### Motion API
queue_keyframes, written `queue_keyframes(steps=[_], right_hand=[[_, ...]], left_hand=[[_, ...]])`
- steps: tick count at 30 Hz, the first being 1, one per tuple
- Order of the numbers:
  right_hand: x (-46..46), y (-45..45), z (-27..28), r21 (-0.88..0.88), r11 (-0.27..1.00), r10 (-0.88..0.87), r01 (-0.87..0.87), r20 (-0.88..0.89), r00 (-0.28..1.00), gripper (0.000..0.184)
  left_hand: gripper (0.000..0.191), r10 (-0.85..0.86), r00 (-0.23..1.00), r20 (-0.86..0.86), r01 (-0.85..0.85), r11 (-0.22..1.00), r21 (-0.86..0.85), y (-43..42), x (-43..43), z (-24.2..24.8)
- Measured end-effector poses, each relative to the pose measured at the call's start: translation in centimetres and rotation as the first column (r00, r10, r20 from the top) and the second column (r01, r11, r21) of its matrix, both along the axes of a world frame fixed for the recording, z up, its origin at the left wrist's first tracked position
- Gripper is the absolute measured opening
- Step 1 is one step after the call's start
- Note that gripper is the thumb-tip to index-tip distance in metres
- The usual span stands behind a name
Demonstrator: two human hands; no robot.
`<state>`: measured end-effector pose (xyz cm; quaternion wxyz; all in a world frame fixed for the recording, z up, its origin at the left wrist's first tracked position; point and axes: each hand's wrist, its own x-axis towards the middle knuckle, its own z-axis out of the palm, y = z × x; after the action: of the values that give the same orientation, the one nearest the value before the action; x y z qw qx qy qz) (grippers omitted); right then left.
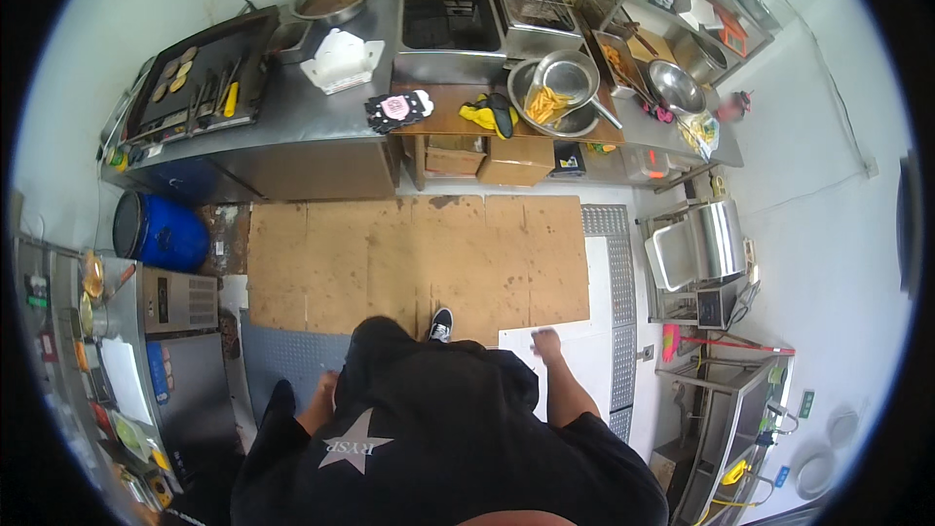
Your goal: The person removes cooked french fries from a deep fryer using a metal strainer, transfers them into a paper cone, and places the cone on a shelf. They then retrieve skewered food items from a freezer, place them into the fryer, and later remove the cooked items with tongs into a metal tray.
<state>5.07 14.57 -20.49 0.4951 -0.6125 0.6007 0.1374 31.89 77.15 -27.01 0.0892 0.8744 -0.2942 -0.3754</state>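
My right hand (pixel 546 345) hangs low beside my body above the white floor, blurred and partly curled; nothing shows in it. Most of my left hand (pixel 329 382) is hidden by my black shirt, at my other side. Flattened cardboard (pixel 394 256) covers the floor before me. Beyond it, a steel bowl (pixel 521 108) on a wooden counter holds french fries (pixel 546 104) and a strainer (pixel 568 77). Yellow-and-black gloves (pixel 488 115) and a patterned black glove (pixel 398 109) lie left of it. An opened white takeaway box (pixel 342 62) stands on the steel counter.
A griddle (pixel 197 80) with several round patties or buns is at the back left, deep fryers (pixel 449 22) at the back. A blue drum (pixel 164 232) lies left of the cardboard. Steel shelving (pixel 701 36) and a sink unit (pixel 719 424) line the right side.
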Motion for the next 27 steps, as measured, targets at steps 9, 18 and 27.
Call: queue_keyframes(steps=[9, 18, 27], right_hand=[[27.3, -7.8, 12.3, -0.136, 0.966, 0.257, -0.219, 0.444, 0.859, 0.044], [35.7, -24.1, 25.9, -0.365, 0.921, 0.323, -0.136, 0.521, 0.79, 0.036], [33.5, -50.4, 26.3, -0.878, 0.463, 0.208, -0.123, -0.027, 0.978, 0.067]], left_hand=[[0.027, 0.467, 0.878, -0.105, -0.471, 0.804, -0.364, -32.7, 21.4, 7.5], [0.041, 0.212, 0.977, -0.009, -0.167, 0.74, -0.651, -67.2, 33.0, 20.4], [0.036, -0.102, 0.993, 0.058, 0.112, 0.967, -0.228, -74.7, 39.6, 23.4]])
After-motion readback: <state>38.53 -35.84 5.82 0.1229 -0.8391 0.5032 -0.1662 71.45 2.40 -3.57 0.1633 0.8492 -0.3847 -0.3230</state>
